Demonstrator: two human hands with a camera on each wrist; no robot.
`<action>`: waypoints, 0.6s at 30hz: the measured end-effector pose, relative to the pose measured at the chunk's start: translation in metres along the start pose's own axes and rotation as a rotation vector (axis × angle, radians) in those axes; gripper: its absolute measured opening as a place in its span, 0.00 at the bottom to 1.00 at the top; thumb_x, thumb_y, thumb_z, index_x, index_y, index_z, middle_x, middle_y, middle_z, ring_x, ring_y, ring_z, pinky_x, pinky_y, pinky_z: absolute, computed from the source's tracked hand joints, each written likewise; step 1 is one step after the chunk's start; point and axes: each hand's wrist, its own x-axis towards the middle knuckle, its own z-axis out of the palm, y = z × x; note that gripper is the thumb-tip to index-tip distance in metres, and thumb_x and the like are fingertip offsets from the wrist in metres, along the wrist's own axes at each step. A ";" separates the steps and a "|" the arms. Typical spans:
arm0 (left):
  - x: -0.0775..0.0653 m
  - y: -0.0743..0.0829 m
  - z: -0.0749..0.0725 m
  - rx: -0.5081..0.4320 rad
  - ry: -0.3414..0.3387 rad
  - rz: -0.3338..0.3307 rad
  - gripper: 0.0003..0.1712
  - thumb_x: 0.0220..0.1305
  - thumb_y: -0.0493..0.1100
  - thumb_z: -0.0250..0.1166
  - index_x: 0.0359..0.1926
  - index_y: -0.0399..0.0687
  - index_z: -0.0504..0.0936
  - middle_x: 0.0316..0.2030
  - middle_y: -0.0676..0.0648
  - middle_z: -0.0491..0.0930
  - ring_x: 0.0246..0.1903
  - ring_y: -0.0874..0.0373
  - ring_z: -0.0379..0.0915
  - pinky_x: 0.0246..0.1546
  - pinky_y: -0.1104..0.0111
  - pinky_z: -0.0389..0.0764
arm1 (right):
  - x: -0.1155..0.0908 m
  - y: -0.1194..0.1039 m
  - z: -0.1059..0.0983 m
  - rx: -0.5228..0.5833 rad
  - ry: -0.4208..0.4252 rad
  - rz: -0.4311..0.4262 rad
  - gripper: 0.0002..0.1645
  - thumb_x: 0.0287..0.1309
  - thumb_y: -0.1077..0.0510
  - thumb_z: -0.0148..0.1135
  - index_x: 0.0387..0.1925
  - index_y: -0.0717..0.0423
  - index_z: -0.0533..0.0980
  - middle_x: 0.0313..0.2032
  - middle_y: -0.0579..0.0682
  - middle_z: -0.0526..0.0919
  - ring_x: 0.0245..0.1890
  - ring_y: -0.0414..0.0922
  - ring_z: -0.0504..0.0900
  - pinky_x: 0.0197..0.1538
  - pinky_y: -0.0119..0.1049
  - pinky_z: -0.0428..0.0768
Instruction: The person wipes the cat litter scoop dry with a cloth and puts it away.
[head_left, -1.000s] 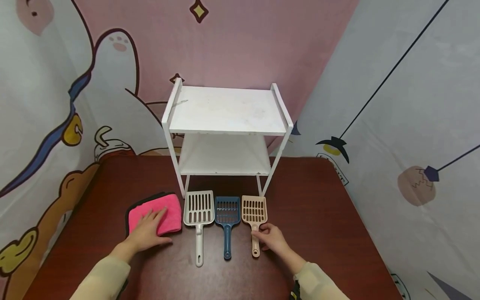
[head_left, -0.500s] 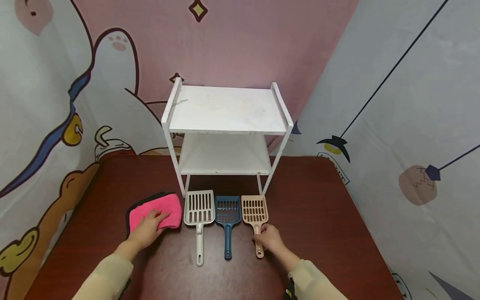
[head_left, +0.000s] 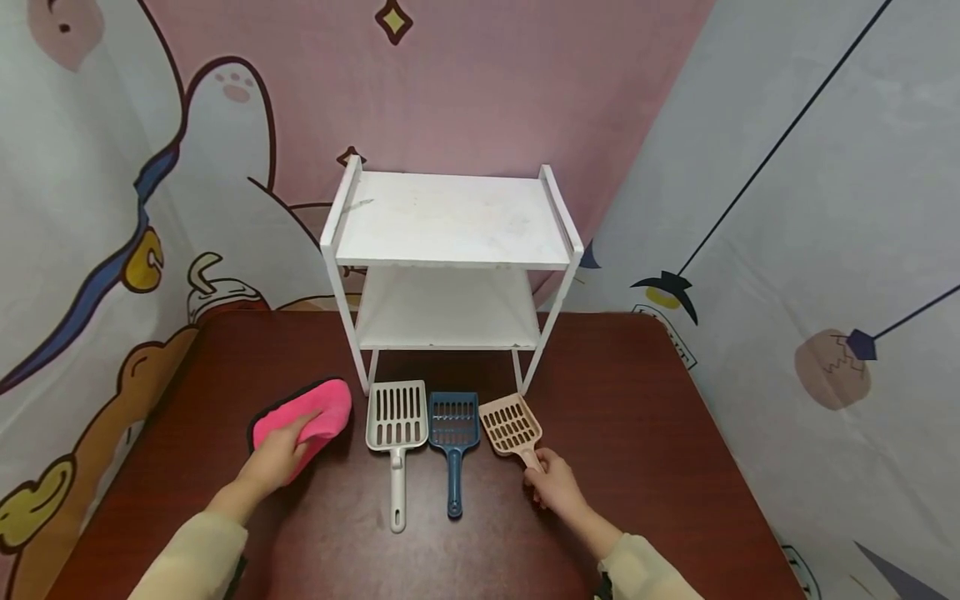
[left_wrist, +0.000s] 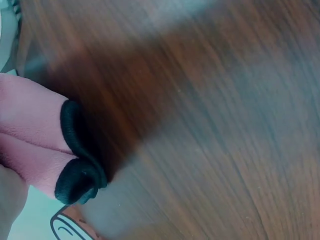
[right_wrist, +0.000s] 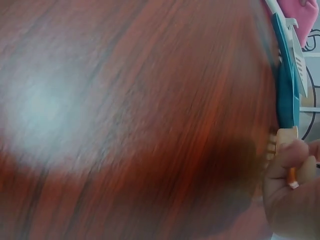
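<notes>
My left hand [head_left: 273, 457] grips a folded pink cloth with a black border [head_left: 330, 406], whose near side bunches up under the fingers. In the left wrist view the pink cloth [left_wrist: 33, 115] shows its dark edging beside the hand. My right hand [head_left: 557, 483] holds the handle of a beige slotted litter scoop [head_left: 512, 423], which is turned aslant with its head toward the upper left. Fingers cover most of that handle. Between the hands, a white litter scoop [head_left: 398, 492] and a blue litter scoop [head_left: 454, 483] lie side by side, handles toward me.
A white two-tier shelf [head_left: 453, 221] stands behind the scoops, its legs close to their heads. The dark red-brown wooden table [head_left: 630, 400] carries everything. A wall covering with cartoon drawings [head_left: 480, 83] rises behind and on both sides.
My left hand has gone from lying on the cloth to gripping it, and the cloth has bunched up. My right hand has taken the beige scoop's handle and swung it to the right.
</notes>
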 end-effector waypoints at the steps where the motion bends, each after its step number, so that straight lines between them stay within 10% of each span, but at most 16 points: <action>1: 0.000 0.000 -0.002 0.001 0.016 -0.005 0.26 0.60 0.32 0.59 0.60 0.37 0.69 0.48 0.31 0.77 0.46 0.38 0.76 0.48 0.47 0.73 | 0.000 0.001 -0.002 -0.006 0.012 -0.018 0.19 0.48 0.68 0.54 0.45 0.68 0.71 0.21 0.52 0.78 0.11 0.38 0.69 0.14 0.30 0.69; 18: 0.002 0.006 -0.040 -0.113 0.114 -0.121 0.26 0.61 0.34 0.59 0.61 0.41 0.68 0.49 0.31 0.76 0.41 0.41 0.73 0.44 0.45 0.74 | -0.006 -0.016 -0.042 0.024 -0.071 -0.084 0.20 0.48 0.70 0.55 0.46 0.71 0.71 0.20 0.45 0.74 0.11 0.36 0.65 0.16 0.27 0.64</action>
